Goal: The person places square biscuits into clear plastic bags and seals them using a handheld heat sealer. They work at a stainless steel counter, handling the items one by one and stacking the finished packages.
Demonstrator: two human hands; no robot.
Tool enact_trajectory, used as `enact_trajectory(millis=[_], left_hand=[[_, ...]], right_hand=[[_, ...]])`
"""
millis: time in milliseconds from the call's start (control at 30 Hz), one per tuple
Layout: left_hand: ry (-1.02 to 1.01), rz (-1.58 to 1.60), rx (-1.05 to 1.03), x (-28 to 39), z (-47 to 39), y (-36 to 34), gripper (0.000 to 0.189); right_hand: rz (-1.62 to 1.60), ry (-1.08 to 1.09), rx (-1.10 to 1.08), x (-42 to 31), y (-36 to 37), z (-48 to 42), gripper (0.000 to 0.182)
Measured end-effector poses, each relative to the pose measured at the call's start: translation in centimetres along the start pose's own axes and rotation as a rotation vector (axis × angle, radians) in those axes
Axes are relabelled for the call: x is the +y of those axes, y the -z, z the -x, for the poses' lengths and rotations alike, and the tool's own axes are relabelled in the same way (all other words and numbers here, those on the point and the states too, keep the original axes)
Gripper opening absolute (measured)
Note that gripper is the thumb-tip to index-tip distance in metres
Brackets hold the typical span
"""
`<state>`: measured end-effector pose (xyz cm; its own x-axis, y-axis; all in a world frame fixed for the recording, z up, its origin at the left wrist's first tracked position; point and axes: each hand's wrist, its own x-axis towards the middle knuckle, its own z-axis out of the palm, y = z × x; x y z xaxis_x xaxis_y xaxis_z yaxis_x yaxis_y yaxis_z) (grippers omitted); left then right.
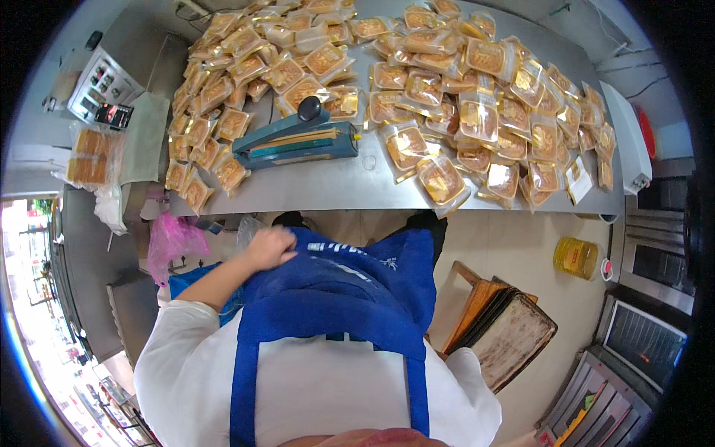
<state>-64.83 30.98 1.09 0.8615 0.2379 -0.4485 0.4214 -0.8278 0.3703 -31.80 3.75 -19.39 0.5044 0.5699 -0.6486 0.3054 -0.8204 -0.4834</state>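
My left hand point(272, 247) is beside the blue apron point(346, 279) at my lap, its fingers curled and slightly blurred; whether it pinches the cloth cannot be told. My right hand is out of view, that arm going down beside my body. Before me, on a stainless steel table point(313, 193), a blue-green hand impulse sealer point(299, 142) with a black knob lies near the middle. Many pastries in clear, gold-marked packets are heaped on both sides of it, a left heap point(285, 72) and a right heap point(477, 112). One packet point(441, 179) overhangs the table's front edge.
Stacked baking trays point(508, 341) lean on the floor at right, near a jug of yellow oil point(575, 258). A pink plastic bag point(170, 240) hangs at the left, below wrapped brown blocks point(92, 156). A white appliance point(625, 139) stands beyond the table's right end.
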Motion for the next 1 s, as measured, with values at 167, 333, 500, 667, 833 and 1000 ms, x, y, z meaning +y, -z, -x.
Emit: enact_trajectory(millis=[167,333,500,667,833,1000], left_hand=[[-0.498,-0.196,0.243,-2.7,-11.0,3.8,0.062],[-0.594,-0.203,0.05,-4.5,-13.7,2.0,0.065],[-0.624,-0.218,0.053,-5.1,-13.3,2.0,0.064],[-0.62,-0.147,-0.077,-6.4,-13.7,1.7,0.067],[-0.665,-0.099,0.168,-6.4,-13.3,1.3,0.063],[-0.614,-0.178,0.3,-7.0,-13.5,0.4,0.068]], right_hand=[[-0.04,0.086,0.067,-9.4,0.3,-7.1,0.039],[0.097,0.004,-0.131,-4.4,-4.4,-3.3,0.039],[0.162,-0.169,-0.348,3.2,-3.5,7.6,0.038],[0.192,-0.281,-0.35,4.6,0.2,11.4,0.038],[0.363,-0.227,-0.265,5.6,3.4,7.8,0.037],[0.796,-0.039,-0.202,7.0,5.2,3.3,0.037]])
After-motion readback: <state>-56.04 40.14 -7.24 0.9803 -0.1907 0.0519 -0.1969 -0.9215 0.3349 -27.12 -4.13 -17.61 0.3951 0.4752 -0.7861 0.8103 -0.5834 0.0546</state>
